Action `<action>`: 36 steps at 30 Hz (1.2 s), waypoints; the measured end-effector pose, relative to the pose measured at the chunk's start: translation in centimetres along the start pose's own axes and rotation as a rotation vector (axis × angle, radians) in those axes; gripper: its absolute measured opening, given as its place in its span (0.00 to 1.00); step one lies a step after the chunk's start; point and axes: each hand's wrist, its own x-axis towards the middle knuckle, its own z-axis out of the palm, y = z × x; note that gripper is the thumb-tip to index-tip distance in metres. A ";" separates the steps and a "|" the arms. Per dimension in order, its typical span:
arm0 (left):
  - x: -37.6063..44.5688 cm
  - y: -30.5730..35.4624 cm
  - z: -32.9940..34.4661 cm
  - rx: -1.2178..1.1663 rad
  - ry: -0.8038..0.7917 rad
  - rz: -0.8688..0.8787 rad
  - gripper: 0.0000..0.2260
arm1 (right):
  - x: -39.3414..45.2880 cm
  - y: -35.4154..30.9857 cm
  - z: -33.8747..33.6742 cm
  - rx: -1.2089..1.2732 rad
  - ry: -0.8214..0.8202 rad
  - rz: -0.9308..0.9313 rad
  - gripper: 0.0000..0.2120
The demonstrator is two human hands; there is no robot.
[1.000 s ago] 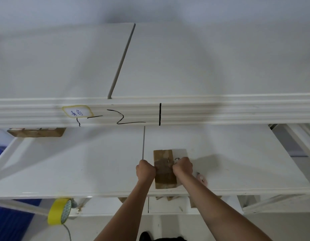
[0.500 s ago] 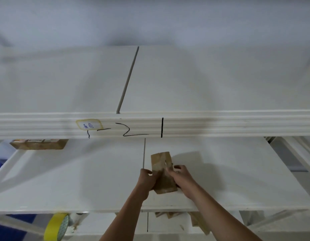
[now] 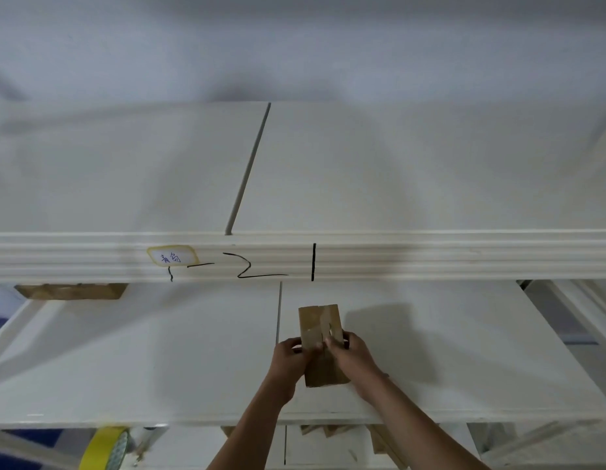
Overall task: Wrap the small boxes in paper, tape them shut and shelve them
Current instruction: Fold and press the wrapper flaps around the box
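Both hands [image 3: 291, 356] [image 3: 354, 354] grip one wrapped box [image 3: 320, 329] over shelf [image 3: 159, 361].

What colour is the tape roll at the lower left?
Yellow. The tape roll shows in the head view, below the shelf edge.

Bare white shelf board [image 3: 464, 351] spreads wide from 9 to 3 o'clock around both hands. At 12 o'clock the upper shelf's front rail [image 3: 430, 259] caps the opening. A brown box [image 3: 71, 290] sits far off at 10 o'clock.
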 end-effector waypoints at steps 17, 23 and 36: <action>0.9 3.5 3.0 0.079 0.111 0.033 0.23 | 0.7 -3.7 0.7 -0.106 0.073 -0.074 0.34; 1.5 3.0 2.9 0.210 0.185 0.096 0.22 | 1.2 -3.5 1.1 -0.198 0.158 -0.125 0.31; 0.7 2.7 1.6 0.039 -0.153 -0.070 0.23 | 2.4 -4.1 -1.5 0.164 0.000 0.087 0.39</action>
